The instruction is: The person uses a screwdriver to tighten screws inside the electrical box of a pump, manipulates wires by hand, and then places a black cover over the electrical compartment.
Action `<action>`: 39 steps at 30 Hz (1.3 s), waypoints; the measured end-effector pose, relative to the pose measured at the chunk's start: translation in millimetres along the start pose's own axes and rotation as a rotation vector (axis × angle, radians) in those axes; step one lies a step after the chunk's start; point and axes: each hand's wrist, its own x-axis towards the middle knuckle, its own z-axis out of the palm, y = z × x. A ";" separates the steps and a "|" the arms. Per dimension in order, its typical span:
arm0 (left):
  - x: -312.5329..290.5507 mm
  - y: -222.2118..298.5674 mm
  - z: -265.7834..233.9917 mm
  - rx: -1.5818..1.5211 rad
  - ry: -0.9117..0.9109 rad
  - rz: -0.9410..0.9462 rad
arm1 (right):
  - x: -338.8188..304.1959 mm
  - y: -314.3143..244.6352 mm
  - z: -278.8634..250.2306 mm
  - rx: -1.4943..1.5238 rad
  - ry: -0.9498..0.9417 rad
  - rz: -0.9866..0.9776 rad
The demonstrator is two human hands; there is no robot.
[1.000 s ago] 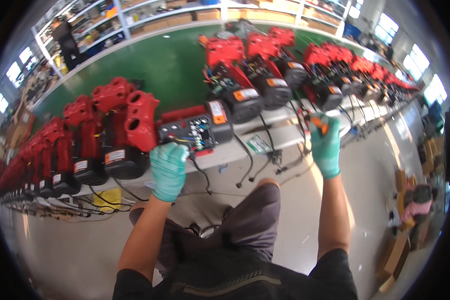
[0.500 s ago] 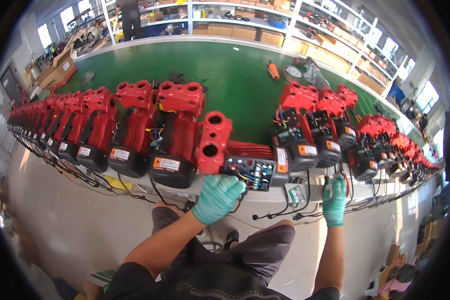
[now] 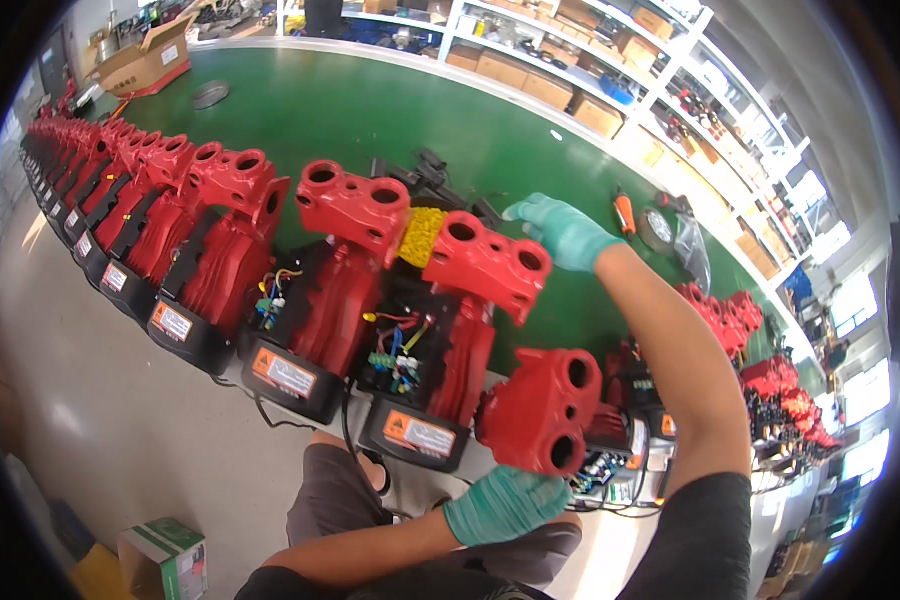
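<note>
A red cast-metal machine unit [image 3: 542,410] lies on its side at the near edge of the table, its two round openings facing up. My left hand [image 3: 510,507], in a green glove, is closed against its near side, beside the exposed circuit board [image 3: 598,472]; what the fingers hold is hidden. My right hand [image 3: 565,232], gloved too, reaches across the table with fingers stretched left, close to loose black parts [image 3: 430,175] behind the row. Left of the unit stands another red machine [image 3: 460,350] with its wiring exposed, and a yellow mesh-like piece [image 3: 422,237] sits beside its top.
Similar red machines [image 3: 210,250] line the table edge leftward, and more [image 3: 770,378] continue right. Black cables hang off the front edge. On the green table [image 3: 330,100] lie an orange-handled tool [image 3: 625,213] and a round disc [image 3: 657,230]. Shelves stand beyond.
My view has swung left. My right hand has gone from the near table edge, at the right, to the far side of the machines. My left hand stays at the unit lying on its side.
</note>
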 end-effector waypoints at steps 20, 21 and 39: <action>15.8 -1.4 -9.7 0.069 0.014 -0.016 | 32.7 34.9 40.7 0.047 -0.230 0.306; 15.5 0.1 -11.2 0.095 0.023 -0.026 | 12.2 26.0 27.3 0.105 -0.149 0.253; 5.1 61.4 -58.0 -0.435 0.208 -0.451 | -382.0 -314.8 91.1 1.790 0.943 0.386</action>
